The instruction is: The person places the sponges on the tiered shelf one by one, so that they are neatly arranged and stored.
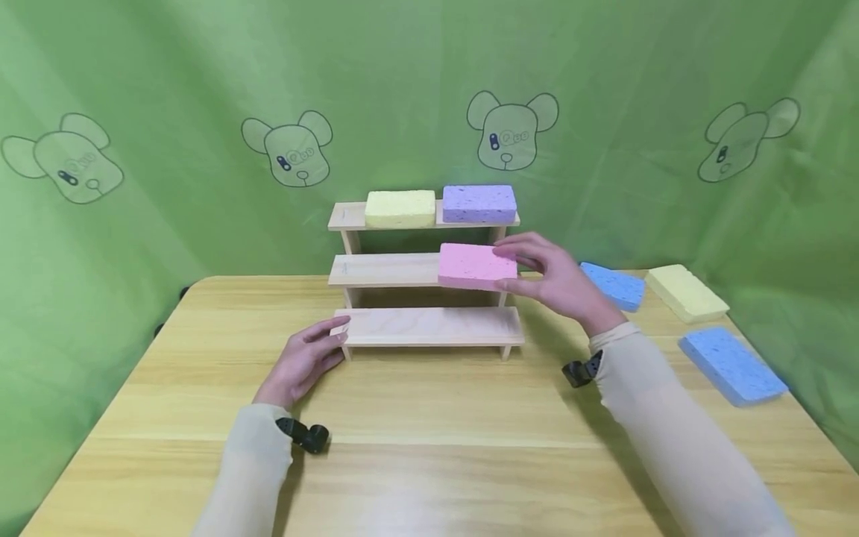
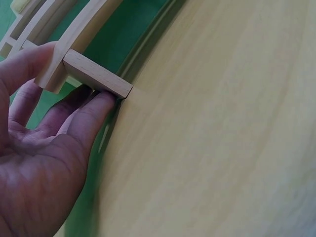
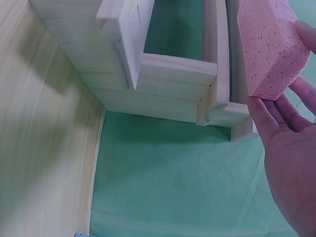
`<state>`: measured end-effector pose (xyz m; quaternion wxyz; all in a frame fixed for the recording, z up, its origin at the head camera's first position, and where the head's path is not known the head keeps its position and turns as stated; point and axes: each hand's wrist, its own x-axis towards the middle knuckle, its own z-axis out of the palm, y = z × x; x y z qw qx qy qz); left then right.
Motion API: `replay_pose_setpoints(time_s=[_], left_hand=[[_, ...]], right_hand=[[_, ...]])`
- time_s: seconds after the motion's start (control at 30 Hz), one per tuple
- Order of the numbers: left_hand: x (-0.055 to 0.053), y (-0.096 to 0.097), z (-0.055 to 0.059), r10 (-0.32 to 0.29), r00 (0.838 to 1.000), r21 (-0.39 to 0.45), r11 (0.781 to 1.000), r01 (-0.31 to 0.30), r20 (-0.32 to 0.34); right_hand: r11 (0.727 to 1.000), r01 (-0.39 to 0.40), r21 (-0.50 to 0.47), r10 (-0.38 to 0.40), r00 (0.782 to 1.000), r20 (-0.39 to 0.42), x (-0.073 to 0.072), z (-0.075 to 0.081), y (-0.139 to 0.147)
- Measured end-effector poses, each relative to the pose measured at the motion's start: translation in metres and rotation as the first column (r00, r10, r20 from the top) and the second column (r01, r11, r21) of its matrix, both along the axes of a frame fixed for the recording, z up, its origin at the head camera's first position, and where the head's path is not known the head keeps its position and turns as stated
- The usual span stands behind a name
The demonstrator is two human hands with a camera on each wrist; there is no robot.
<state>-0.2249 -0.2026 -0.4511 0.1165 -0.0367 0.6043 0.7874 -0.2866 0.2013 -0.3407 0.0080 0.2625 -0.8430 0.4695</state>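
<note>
A three-tier wooden display rack (image 1: 429, 328) stands on the table. My right hand (image 1: 553, 276) grips a pink sponge (image 1: 473, 265) by its right end, at the right part of the middle tier. In the right wrist view the thumb and fingers pinch the pink sponge (image 3: 271, 49) close beside the rack's upper boards. With my left hand (image 1: 302, 362) I hold the left end of the bottom tier. The left wrist view has the thumb on the board (image 2: 76, 37) and the fingers against the side leg (image 2: 96, 74). A yellow sponge (image 1: 400, 209) and a purple sponge (image 1: 479, 203) lie on the top tier.
Right of the rack, a blue sponge (image 1: 614, 287), another yellow sponge (image 1: 686, 293) and a second blue sponge (image 1: 731, 365) lie on the wood-grain table (image 1: 416, 462). A green curtain (image 1: 396, 67) with printed bear heads hangs behind and at both sides.
</note>
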Motion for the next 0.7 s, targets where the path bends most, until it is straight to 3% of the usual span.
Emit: replay_pose_setpoints(time_s=[0.5,0.7], left_hand=[[-0.001,-0.005,0.002,0.006,1.000,-0.005,1.000,-0.006,0.003],[-0.002,-0.004,0.001,-0.002,1.000,0.011,1.000,0.002,0.007]], right_hand=[[0.998,-0.039,-0.042,0.038,0.999,-0.021,-0.004,0.001,-0.029],[1.000,-0.021,-0.015,0.021,1.000,-0.008,0.009,0.012,-0.043]])
